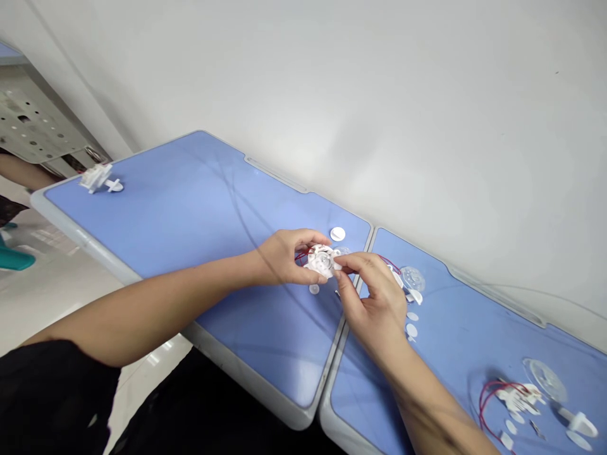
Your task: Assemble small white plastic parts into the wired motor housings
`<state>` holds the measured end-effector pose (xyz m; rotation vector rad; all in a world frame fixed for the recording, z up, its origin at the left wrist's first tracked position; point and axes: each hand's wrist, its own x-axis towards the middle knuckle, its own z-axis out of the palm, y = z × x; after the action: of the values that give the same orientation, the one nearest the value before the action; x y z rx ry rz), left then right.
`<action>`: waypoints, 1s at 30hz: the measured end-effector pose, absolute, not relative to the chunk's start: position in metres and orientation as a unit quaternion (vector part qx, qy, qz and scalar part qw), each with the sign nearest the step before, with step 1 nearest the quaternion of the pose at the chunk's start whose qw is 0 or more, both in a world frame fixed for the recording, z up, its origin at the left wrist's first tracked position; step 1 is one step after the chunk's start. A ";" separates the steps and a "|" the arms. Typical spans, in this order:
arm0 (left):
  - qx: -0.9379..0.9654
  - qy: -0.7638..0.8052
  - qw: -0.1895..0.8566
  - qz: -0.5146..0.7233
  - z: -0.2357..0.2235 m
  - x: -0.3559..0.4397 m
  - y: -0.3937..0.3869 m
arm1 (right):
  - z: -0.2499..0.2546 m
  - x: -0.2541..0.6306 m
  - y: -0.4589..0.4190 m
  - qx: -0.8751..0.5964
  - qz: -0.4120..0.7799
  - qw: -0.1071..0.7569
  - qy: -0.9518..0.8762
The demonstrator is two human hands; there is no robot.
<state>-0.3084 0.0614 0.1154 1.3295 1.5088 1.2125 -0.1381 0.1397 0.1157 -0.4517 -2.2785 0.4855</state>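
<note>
Over the blue table, my left hand (289, 256) is closed round the edge of a round white plastic housing (321, 260) with a clear middle. A red wire (301, 256) shows beside its left side. My right hand (374, 291) pinches at the housing's right edge; thumb and forefinger are together there, and any small part between them cannot be made out. Just behind the hands lies a white round cap (337, 234). A small white disc (313, 289) rests on the table below the housing. Partly hidden behind my right fingers is a clear disc (343, 251).
Right of my hands lie a clear patterned disc (413, 279), a white plug-like piece (415, 296) and white ovals (411, 330). Another set with red wires (493, 395) is at the lower right. A white assembly (97, 178) stands far left. Two tabletops meet at a seam (334, 363).
</note>
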 end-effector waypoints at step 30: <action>0.528 0.587 0.407 0.460 0.120 -0.307 0.062 | 0.129 -0.132 0.150 -0.189 0.392 0.270 -0.859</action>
<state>-0.3071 0.0622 0.1196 1.3303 1.4811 1.1593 -0.1320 0.1498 0.1286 -0.5081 -2.3146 1.0574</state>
